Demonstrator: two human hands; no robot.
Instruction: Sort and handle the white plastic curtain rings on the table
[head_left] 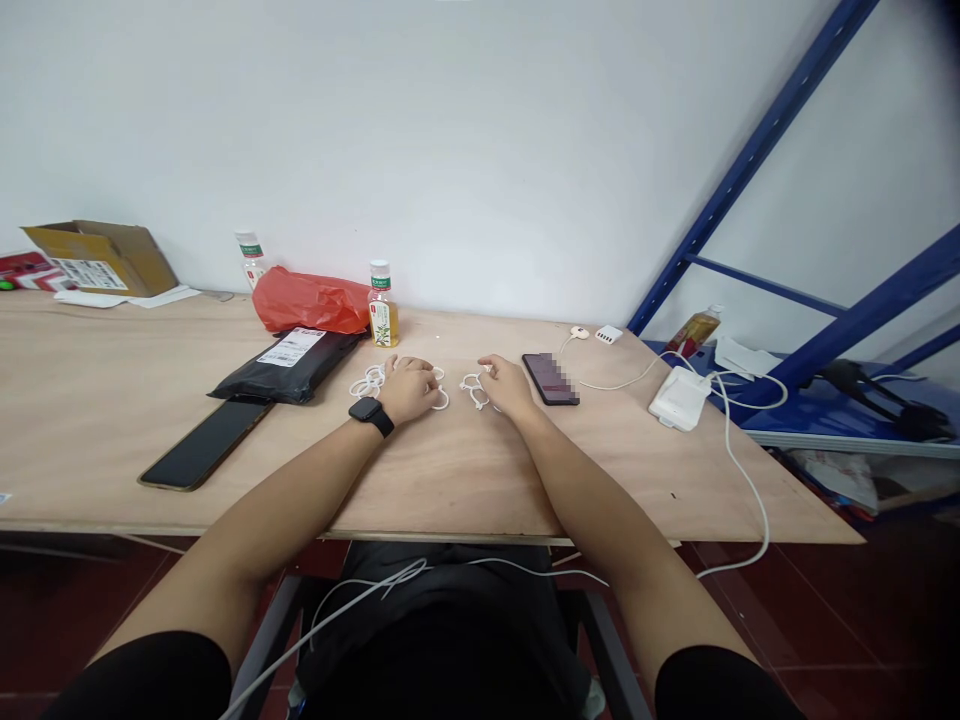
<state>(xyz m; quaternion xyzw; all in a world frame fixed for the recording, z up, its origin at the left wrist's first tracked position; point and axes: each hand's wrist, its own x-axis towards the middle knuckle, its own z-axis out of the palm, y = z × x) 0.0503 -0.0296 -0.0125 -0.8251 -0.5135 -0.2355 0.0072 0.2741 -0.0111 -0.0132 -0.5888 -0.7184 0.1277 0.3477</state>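
Thin white rings (367, 382), joined or overlapping in a small cluster, lie on the table at the left side of my left hand (410, 388). That hand is palm down with bent fingers, closed over more white loops (442, 399) that show past its thumb side. It wears a black watch. Across a short gap, my right hand (508, 387) has its thumb and index finger close together at the edge of another group of white rings (474, 386), which lies on the wood. The fingertips' exact grip is partly hidden in both hands.
A phone (551, 379) lies right of my right hand. To the left are a black parcel (289, 365), another phone (206, 443), a red plastic bag (315, 300) and a drink bottle (382, 310). A white charger box (680, 397) with cables sits near the table's right edge.
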